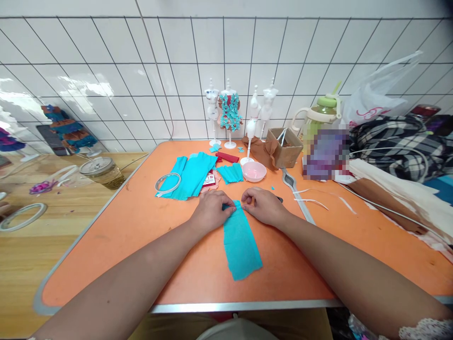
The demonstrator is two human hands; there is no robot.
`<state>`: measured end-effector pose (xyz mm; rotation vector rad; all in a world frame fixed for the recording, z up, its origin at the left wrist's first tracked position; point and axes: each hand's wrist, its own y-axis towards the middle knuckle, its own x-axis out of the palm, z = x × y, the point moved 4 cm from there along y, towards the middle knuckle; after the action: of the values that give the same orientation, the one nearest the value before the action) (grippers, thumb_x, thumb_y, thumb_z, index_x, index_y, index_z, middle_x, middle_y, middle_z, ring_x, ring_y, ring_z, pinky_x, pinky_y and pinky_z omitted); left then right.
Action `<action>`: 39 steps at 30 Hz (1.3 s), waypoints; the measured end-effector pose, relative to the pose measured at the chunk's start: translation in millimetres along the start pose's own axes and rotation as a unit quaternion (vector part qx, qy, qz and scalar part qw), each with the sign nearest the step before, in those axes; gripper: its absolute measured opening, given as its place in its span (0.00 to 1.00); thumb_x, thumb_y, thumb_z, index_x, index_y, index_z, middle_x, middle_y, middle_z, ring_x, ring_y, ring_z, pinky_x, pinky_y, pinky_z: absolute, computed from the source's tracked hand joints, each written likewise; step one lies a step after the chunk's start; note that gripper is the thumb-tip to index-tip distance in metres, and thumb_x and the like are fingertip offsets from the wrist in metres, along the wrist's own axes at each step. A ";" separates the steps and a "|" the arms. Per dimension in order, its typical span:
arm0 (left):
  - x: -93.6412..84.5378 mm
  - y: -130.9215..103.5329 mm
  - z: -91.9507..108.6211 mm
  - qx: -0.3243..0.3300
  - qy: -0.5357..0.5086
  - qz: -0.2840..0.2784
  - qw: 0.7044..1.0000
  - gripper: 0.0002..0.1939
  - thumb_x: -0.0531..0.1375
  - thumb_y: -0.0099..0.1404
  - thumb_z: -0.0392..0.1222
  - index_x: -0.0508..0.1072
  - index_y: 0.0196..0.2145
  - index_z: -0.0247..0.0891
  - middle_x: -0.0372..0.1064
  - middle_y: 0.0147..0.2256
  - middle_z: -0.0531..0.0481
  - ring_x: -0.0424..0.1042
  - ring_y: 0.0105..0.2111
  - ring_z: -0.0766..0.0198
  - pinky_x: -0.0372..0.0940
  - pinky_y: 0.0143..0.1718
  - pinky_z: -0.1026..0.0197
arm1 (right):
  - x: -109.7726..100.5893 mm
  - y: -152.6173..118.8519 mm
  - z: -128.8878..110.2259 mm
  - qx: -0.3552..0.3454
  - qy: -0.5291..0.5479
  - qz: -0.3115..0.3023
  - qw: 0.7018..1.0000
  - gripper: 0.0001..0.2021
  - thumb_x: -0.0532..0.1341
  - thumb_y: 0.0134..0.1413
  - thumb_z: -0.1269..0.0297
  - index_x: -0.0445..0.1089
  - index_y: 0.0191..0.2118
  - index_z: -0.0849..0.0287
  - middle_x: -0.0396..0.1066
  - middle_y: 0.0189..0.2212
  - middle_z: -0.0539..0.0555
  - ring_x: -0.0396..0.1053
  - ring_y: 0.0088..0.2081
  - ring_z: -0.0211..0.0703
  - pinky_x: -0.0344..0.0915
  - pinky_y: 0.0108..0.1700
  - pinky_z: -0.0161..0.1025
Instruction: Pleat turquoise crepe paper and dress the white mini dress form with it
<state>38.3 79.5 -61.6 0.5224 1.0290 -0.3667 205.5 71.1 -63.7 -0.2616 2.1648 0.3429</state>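
Observation:
A strip of turquoise crepe paper lies lengthwise on the orange table, its far end between my two hands. My left hand pinches that end at its left corner. At the right corner, my right hand has its fingers curled and pressed on the paper's edge. The far edge looks gathered or folded between the fingertips. Behind my left hand are larger turquoise crepe paper sheets with a roll of tape on top. A small folded turquoise piece sits beside a pink bowl.
Several white mini dress forms stand against the tiled wall, one dressed in turquoise and brown paper ruffles. A cardboard box and a drink bottle are at back right. White strips and brown paper lie on the right.

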 end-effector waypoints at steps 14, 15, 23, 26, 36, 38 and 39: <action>-1.2 -0.6 3.7 -0.015 -0.001 -0.005 1.000 0.07 0.60 0.58 0.42 0.77 0.31 0.41 0.75 0.35 0.50 0.70 0.39 0.58 0.62 0.42 0.57 | 0.5 -1.3 -5.9 -0.069 -0.030 -0.005 0.997 0.06 0.62 0.53 0.64 0.76 0.36 0.51 0.72 0.33 0.49 0.68 0.37 0.38 0.58 0.35 0.34; -0.9 -0.7 3.5 -0.013 0.000 -0.006 1.000 0.07 0.60 0.58 0.43 0.77 0.31 0.42 0.74 0.35 0.50 0.69 0.40 0.58 0.62 0.42 0.57 | 1.1 -0.9 -5.6 -0.066 -0.032 -0.007 0.997 0.06 0.62 0.53 0.64 0.76 0.36 0.52 0.72 0.33 0.49 0.68 0.37 0.38 0.58 0.35 0.34; -0.8 -1.6 3.4 -0.010 0.005 -0.003 1.000 0.07 0.60 0.59 0.44 0.78 0.31 0.43 0.74 0.35 0.49 0.69 0.40 0.57 0.61 0.43 0.55 | 0.8 1.7 -0.7 -0.006 0.004 -0.013 1.000 0.08 0.63 0.50 0.65 0.75 0.38 0.53 0.72 0.33 0.48 0.67 0.34 0.37 0.57 0.33 0.34; -0.8 -1.7 3.8 -0.012 0.002 -0.005 1.000 0.07 0.60 0.59 0.44 0.78 0.31 0.42 0.74 0.35 0.49 0.69 0.40 0.57 0.61 0.43 0.55 | 0.5 1.4 -1.9 -0.004 -0.008 -0.027 1.000 0.05 0.63 0.50 0.64 0.76 0.33 0.54 0.72 0.33 0.49 0.67 0.34 0.37 0.57 0.33 0.34; 0.1 -1.8 4.2 -0.006 -0.002 -0.005 1.000 0.07 0.60 0.59 0.44 0.77 0.31 0.42 0.74 0.35 0.49 0.69 0.39 0.58 0.61 0.43 0.56 | 4.1 3.6 1.4 0.020 -0.016 -0.031 0.999 0.06 0.61 0.50 0.62 0.75 0.32 0.55 0.73 0.31 0.49 0.67 0.33 0.38 0.56 0.31 0.34; -0.3 -1.5 4.2 -0.010 -0.004 -0.008 1.000 0.07 0.60 0.59 0.43 0.77 0.31 0.42 0.73 0.34 0.49 0.69 0.39 0.58 0.61 0.43 0.56 | 4.1 4.6 6.1 0.049 0.005 -0.030 0.998 0.07 0.61 0.50 0.60 0.75 0.33 0.54 0.74 0.31 0.48 0.67 0.32 0.37 0.56 0.30 0.34; -0.3 -1.4 3.9 -0.012 -0.006 -0.009 1.000 0.06 0.60 0.59 0.43 0.77 0.31 0.42 0.73 0.34 0.49 0.69 0.39 0.58 0.61 0.43 0.56 | 4.0 5.1 8.6 0.064 0.017 -0.030 0.997 0.07 0.61 0.49 0.60 0.75 0.34 0.53 0.74 0.31 0.48 0.67 0.31 0.37 0.56 0.30 0.33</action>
<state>40.2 76.2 -60.0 0.4884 1.0261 -0.3726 208.1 78.5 -71.0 -0.2595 2.1966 0.1654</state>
